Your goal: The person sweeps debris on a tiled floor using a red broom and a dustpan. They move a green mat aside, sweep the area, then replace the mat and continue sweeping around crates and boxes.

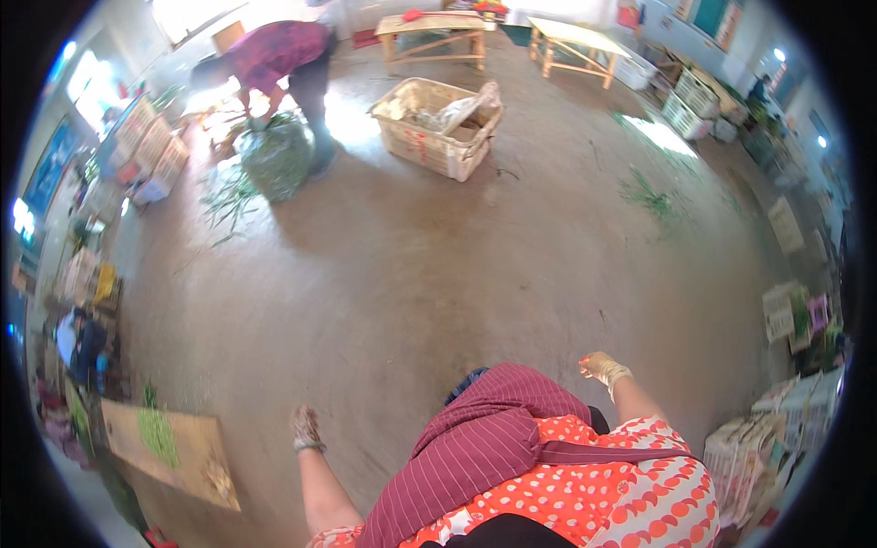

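Note:
My left hand, in a thin pale glove, hangs out over the bare floor at the lower left. Its fingers are too blurred to make out, and nothing shows in or against it. At the right my right hand, in a yellowish glove, is held out from my side with its fingers loosely curled in. No object is visible in it. Between the two arms hangs my dark red striped apron. The wooden board with chopped or bundled greens is the thing nearest my left hand, well apart from it.
A large plastic tub holds clear sheeting ahead. A person bends over a big bag of greens. Loose leaves lie on the floor. Wooden benches stand far off; crates line the right side.

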Motion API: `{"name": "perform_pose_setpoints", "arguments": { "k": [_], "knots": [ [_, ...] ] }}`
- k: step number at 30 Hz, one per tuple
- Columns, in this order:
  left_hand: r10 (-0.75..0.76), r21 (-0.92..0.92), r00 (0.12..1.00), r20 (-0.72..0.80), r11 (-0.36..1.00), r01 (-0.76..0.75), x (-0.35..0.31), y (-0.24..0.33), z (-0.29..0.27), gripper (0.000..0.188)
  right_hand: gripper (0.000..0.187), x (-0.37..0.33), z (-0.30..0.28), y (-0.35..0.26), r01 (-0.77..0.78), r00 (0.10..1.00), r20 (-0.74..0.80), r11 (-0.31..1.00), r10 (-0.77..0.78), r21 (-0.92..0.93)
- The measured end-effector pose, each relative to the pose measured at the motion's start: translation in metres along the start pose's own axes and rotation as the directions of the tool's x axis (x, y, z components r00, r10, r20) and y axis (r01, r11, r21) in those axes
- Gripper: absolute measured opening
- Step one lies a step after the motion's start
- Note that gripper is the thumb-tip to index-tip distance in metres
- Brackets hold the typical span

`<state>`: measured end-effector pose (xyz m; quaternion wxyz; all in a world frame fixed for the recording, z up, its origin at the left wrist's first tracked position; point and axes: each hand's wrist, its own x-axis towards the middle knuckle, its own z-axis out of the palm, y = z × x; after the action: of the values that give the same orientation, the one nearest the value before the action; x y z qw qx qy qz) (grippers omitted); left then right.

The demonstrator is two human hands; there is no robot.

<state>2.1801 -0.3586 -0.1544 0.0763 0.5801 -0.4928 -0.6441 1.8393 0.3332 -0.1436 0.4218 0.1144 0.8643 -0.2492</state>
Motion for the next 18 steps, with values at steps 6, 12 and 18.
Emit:
{"name": "perform_pose_setpoints", "arguments": {
  "k": [6, 12, 18],
  "knots": [
    [0.295, 0.093, 0.934, 0.203, 0.943, -0.318, 0.007, 0.168, 0.186, 0.039, 0.019, 0.017, 0.000, -0.022, -0.055, 0.991, 0.136, 0.965, 0.021, 0.256],
    [-0.368, 0.918, 0.890, 0.271, 0.378, -0.123, 0.021, 0.124, 0.227, 0.036, 0.031, 0.078, -0.081, -0.116, 0.013, 0.998, -0.060, 0.968, 0.002, 0.249],
    [-0.395, 0.945, 0.859, 0.326, 0.134, -0.297, 0.071, 0.163, 0.346, 0.034, 0.029, 0.114, -0.173, -0.242, 0.208, 0.976, -0.105, 0.954, -0.189, 0.218]
  ]
}}
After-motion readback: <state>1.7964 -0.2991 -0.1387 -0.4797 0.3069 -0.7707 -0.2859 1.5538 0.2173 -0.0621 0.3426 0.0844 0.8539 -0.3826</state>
